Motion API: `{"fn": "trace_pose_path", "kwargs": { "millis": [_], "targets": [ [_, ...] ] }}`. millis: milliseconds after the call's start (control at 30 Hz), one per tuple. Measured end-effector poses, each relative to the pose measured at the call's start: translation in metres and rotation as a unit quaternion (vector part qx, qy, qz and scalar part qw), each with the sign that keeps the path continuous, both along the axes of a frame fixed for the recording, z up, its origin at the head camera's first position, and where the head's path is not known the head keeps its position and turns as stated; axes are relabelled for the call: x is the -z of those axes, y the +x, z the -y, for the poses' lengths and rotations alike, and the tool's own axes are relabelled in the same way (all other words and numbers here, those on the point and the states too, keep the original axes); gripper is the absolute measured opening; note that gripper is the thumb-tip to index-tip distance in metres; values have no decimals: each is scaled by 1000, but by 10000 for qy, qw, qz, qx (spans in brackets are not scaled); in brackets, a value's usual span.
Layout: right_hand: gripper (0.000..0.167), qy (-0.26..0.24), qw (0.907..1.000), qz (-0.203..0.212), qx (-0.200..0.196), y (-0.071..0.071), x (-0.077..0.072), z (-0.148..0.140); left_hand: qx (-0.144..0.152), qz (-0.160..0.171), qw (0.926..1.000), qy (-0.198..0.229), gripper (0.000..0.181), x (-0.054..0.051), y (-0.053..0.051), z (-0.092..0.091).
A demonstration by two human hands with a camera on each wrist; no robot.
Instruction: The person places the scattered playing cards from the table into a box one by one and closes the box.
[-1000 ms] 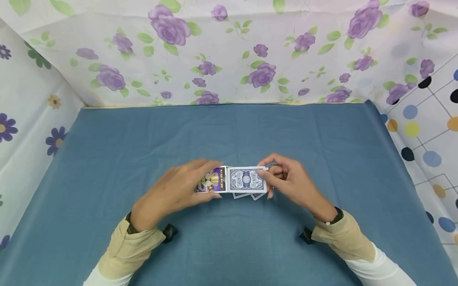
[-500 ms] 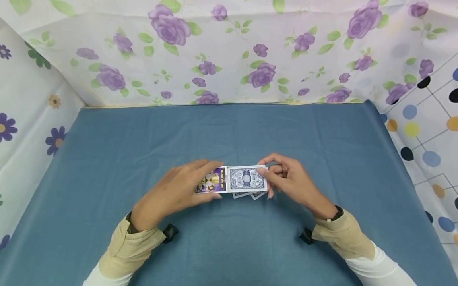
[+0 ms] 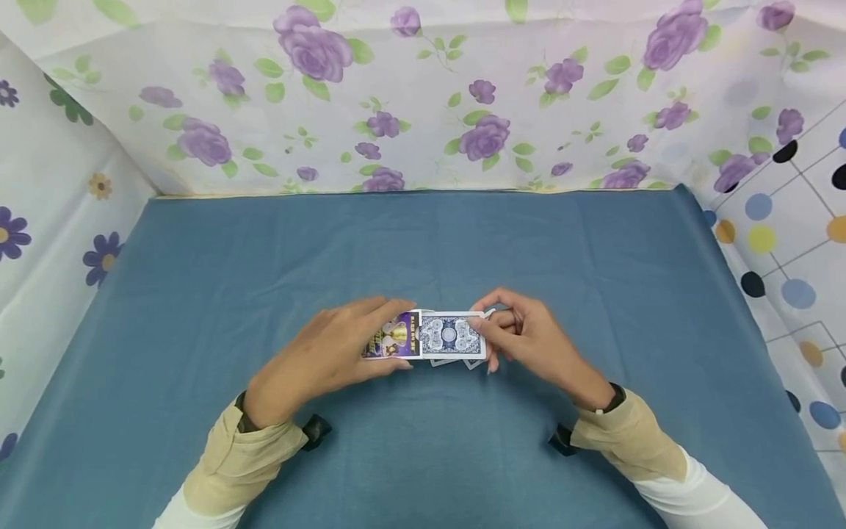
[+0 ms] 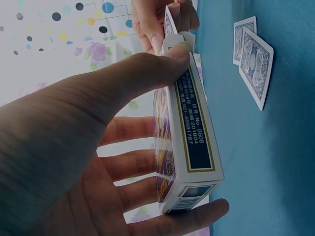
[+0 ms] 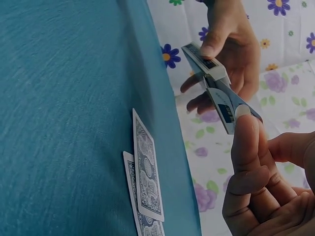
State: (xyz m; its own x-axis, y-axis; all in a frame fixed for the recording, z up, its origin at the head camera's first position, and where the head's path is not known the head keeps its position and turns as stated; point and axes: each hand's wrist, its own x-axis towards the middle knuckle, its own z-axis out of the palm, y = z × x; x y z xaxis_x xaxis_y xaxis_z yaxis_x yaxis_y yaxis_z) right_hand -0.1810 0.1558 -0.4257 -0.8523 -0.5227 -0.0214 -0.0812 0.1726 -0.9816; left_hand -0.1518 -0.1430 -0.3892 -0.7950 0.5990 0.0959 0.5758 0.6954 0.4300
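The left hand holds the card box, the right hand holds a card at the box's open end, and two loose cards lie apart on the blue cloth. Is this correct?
Not quite: the left wrist view shows the two loose cards overlapping on the blue cloth, one partly over the other. The rest is right.

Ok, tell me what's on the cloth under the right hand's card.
Two overlapping cards lie backs up on the blue cloth, below the held card in the right hand. In the head view it covers most of them; their faces can't be seen.
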Motion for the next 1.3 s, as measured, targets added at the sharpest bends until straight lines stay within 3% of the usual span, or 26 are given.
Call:
{"fn": "trace_pose_path", "kwargs": {
  "millis": [267,700,933,1300],
  "targets": [
    [16,114,9998,-158,-54,4,2,7,116,-100,9999,-50,69,3,1,-4],
    [27,259,9996,110,-56,4,5,6,124,-98,9999,-14,69,4,2,-4],
    [22,203,9991,91,-374,5,5,4,141,-118,9998,10,68,3,1,-6],
    [20,106,9988,-38,-483,7,8,10,182,-103,9997,-85,69,4,1,-8]
  ]
}}
